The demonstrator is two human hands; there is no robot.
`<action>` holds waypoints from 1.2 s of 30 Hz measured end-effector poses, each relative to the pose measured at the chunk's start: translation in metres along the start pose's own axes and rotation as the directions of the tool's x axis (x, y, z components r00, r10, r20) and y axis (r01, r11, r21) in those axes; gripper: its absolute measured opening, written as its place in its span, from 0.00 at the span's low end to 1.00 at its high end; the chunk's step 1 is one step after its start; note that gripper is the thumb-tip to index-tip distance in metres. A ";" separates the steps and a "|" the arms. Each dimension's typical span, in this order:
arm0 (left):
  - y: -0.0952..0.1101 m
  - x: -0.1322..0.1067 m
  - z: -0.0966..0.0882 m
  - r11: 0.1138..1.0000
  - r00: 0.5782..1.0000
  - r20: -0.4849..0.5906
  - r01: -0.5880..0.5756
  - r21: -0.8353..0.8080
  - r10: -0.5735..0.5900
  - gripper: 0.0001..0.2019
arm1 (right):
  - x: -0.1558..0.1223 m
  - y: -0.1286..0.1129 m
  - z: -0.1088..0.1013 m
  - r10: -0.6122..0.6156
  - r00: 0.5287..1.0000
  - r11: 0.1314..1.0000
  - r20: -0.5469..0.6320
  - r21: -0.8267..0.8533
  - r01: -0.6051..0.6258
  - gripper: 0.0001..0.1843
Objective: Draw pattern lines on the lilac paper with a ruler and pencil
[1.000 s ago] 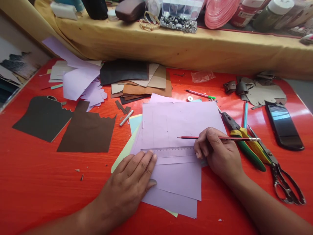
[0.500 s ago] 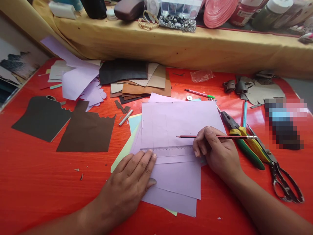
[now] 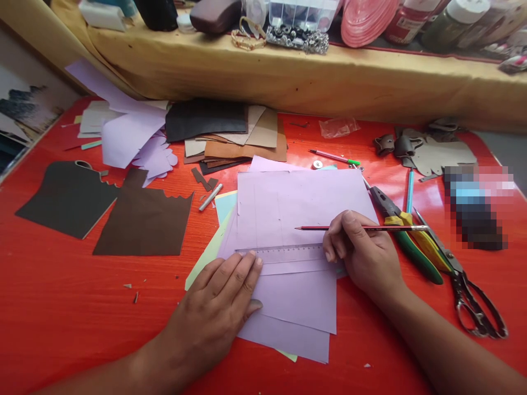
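My left hand point(image 3: 224, 299) lies flat with fingers stretched out, its fingertips pressing the left end of a clear ruler point(image 3: 284, 255). Beneath the ruler is a sheet of lilac paper point(image 3: 304, 197) marked with faint pencil lines, on top of several lilac, green and blue sheets. My right hand point(image 3: 364, 249) grips a red and black pencil point(image 3: 315, 228) between thumb and fingers. The pencil is almost level, its point to the left and raised off the ruler's edge. The right fingers rest by the ruler's right end, hiding it.
Right of the paper lie pliers point(image 3: 407, 236) with yellow-green handles and metal scissors point(image 3: 463, 280). Brown leather pieces point(image 3: 144, 225) lie on the left; stacked leather point(image 3: 230, 129) and cut lilac paper point(image 3: 132, 137) sit behind. A cloth-covered shelf point(image 3: 263, 74) with jars and boxes borders the red table.
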State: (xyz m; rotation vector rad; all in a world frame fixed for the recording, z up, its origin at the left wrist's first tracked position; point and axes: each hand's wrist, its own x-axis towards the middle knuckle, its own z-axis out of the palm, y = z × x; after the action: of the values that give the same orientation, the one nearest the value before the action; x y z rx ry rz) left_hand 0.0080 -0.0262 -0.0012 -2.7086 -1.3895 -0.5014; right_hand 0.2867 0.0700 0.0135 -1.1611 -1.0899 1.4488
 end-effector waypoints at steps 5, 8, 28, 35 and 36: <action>0.000 0.001 -0.001 1.000 1.000 -0.002 -0.002 -0.012 0.002 0.20 | 0.001 0.001 0.000 0.007 1.000 1.000 0.004 0.011 -0.007 0.22; 0.000 0.000 -0.001 1.000 1.000 -0.003 -0.001 -0.015 0.001 0.20 | 0.001 0.002 0.000 0.007 1.000 1.000 0.005 0.019 -0.007 0.22; 0.000 0.000 -0.001 1.000 1.000 -0.004 0.003 -0.014 -0.003 0.20 | 0.000 0.001 -0.001 0.017 1.000 1.000 0.016 0.015 -0.017 0.23; 0.000 -0.001 0.000 1.000 1.000 -0.002 0.002 -0.014 -0.003 0.20 | -0.001 0.001 -0.001 0.020 1.000 1.000 0.017 0.022 -0.020 0.23; 0.000 -0.001 0.000 1.000 1.000 -0.002 0.002 -0.013 -0.002 0.20 | -0.001 0.001 -0.001 0.018 1.000 1.000 0.019 0.020 -0.018 0.23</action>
State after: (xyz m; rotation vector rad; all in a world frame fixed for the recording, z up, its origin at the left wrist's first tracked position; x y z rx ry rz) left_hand 0.0074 -0.0274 -0.0014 -2.7163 -1.3942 -0.5144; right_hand 0.2875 0.0693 0.0124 -1.1480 -1.0780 1.4839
